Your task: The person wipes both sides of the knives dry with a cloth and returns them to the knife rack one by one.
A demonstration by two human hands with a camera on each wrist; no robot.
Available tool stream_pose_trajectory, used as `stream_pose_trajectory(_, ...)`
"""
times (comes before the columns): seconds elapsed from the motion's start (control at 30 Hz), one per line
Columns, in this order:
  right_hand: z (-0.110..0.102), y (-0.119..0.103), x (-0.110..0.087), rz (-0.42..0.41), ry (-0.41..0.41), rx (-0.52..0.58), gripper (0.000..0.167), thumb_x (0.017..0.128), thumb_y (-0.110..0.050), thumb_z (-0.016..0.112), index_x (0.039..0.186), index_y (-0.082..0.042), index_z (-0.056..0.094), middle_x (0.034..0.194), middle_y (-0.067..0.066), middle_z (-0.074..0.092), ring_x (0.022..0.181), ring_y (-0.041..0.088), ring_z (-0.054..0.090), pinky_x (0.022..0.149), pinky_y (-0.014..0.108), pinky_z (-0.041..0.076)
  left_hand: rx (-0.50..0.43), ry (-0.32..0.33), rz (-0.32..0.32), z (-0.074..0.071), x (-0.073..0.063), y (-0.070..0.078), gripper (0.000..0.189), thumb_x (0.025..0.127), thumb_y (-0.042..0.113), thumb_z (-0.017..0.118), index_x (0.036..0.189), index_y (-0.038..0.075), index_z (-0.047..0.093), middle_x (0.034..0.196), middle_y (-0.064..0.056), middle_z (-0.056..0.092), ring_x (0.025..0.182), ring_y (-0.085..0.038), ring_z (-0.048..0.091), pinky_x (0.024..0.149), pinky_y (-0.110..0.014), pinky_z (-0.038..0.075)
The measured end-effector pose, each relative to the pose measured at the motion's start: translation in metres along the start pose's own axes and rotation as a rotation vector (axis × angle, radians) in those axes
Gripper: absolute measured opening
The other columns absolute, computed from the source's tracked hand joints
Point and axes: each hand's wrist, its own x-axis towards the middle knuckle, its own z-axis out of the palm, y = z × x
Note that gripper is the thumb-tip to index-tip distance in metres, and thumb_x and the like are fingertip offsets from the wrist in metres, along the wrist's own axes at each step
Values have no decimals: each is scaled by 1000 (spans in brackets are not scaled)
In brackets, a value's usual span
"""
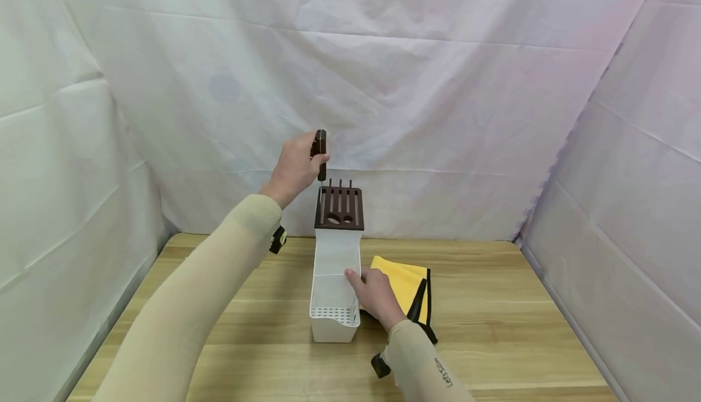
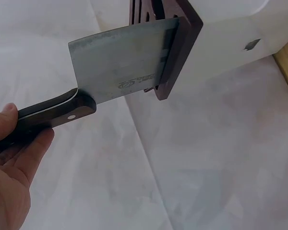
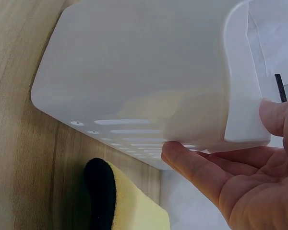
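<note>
My left hand [image 1: 294,168] grips the dark handle of a cleaver [image 2: 120,62], fingers wrapped on one side and thumb on the other. The broad steel blade stands partly down in the leftmost slot of a dark brown slotted top [image 1: 339,227]; much of it shows above the slot in the left wrist view. That top sits on the back of a white plastic knife holder [image 1: 335,247], upright on the table. With thumb inside and fingers outside, my right hand [image 1: 378,295] holds the holder's right side wall [image 3: 149,86] near the rim.
A yellow cloth [image 1: 397,280] with black edging lies on the wooden table [image 1: 263,341], right of the holder and partly under my right forearm. Three thin dark prongs [image 1: 341,183] rise at the back of the top. White sheets [image 1: 383,98] hang behind and at both sides.
</note>
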Motion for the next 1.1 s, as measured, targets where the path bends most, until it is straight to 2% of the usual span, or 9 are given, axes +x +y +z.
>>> stream_pose_trajectory(0.4,1,0,0,-21,7,0,45,107,-42,55,122,-3,73,114,12,74,100,21,68,92,48,58,18,-12,-5,6,-2,-8,12,104,9,63,107,-1,58,101,-20,69,81,-32,70,68,-42,58)
stream_pose_trajectory(0.73,2,-1,0,-9,3,9,45,107,-42,55,123,-4,72,116,12,74,100,20,67,93,48,57,9,-49,-50,10,-4,-8,12,105,11,62,108,1,57,100,-21,69,82,-32,70,69,-41,59)
stream_pose_trajectory(1.1,4,-2,0,-6,8,6,44,107,-40,56,123,-3,72,116,12,74,98,20,67,93,49,57,29,-48,-41,17,-6,-16,11,104,9,63,104,0,56,96,-20,67,79,-32,67,66,-41,56)
